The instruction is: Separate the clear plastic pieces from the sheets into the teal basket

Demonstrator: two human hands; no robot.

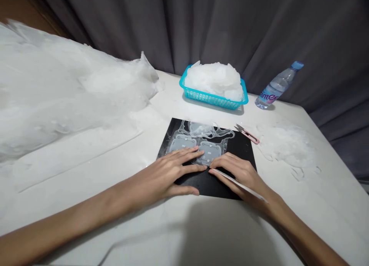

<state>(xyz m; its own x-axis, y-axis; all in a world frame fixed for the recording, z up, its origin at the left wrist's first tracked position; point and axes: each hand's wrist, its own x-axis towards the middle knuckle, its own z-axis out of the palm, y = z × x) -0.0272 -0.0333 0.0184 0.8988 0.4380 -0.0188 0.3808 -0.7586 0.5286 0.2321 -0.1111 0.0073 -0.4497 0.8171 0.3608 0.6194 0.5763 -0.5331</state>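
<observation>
On a black mat (246, 145) lies a translucent, rubbery-looking moulded sheet (210, 152) with rounded rectangular panels and thin looping edges. My left hand (180, 168) rests flat with spread fingers, its fingertips on the near part of the sheet. Close to those fingertips, my right hand (236, 172) is closed around a slim white pen-like tool (240, 184). Its tip is at the sheet's near edge, hidden by my fingers, so its kind does not show. Small thread snips (250, 136) with pink handles lie across the mat's right edge.
A turquoise basket (213, 98) heaped with whitish translucent pieces stands behind the mat. A water bottle (275, 89) is at the back right. Thin clear scraps (294, 145) lie on the right. A large clear plastic bag (72, 85) fills the left of the white table (138, 227).
</observation>
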